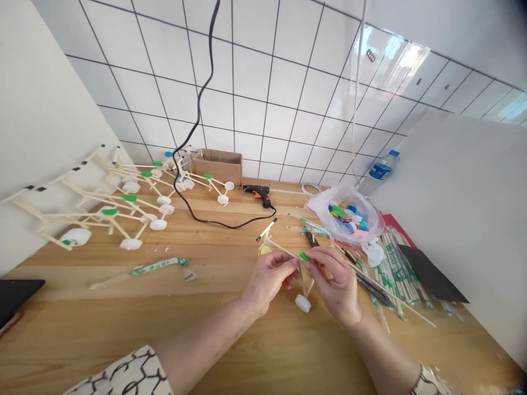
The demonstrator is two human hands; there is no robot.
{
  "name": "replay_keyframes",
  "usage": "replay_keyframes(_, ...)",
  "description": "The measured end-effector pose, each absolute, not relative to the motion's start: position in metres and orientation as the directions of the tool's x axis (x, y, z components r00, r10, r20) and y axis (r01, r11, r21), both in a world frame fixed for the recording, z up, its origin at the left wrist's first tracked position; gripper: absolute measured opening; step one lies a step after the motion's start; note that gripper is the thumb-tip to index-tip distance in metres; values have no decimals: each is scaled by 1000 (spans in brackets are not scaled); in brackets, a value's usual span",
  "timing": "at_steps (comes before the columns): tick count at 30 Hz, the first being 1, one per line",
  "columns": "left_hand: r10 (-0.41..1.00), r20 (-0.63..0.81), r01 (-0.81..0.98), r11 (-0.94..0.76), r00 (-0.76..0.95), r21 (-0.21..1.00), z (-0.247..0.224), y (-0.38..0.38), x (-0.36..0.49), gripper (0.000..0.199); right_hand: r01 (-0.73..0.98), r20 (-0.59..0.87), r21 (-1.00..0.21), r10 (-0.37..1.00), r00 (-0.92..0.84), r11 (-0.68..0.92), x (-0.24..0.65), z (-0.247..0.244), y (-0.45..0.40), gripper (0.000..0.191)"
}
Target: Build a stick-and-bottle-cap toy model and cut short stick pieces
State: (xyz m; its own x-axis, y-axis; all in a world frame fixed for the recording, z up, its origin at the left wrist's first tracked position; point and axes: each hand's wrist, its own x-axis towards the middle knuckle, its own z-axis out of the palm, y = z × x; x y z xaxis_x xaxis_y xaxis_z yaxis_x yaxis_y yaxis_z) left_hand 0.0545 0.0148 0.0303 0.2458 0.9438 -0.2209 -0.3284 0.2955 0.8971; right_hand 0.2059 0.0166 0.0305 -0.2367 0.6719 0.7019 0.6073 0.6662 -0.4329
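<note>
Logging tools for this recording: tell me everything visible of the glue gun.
The glue gun is mostly black, plastic-looking, with an orange trigger. It lies on the wooden table, right of the cardboard box, its nozzle pointing left and its handle angled toward the near side. A black cord leaves the handle's end, curves left over the table, then rises out of the picture's top. Whether it is hot cannot be told.

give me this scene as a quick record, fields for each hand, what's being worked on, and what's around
left hand: pinching a wooden stick frame
right hand: fingertips on a green piece at the frame
frame's near end: white wheel
left side: several stick models
behind: glue gun, cardboard box
right side: plastic bag of colored pieces, bottle
</note>
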Motion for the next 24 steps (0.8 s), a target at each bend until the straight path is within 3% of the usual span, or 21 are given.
replay_keyframes(24, 933, -250, -396, 339, 259, 854, 29, 15, 56, 20, 630, 727, -369, 635, -261, 683, 207, 33, 13, 20)
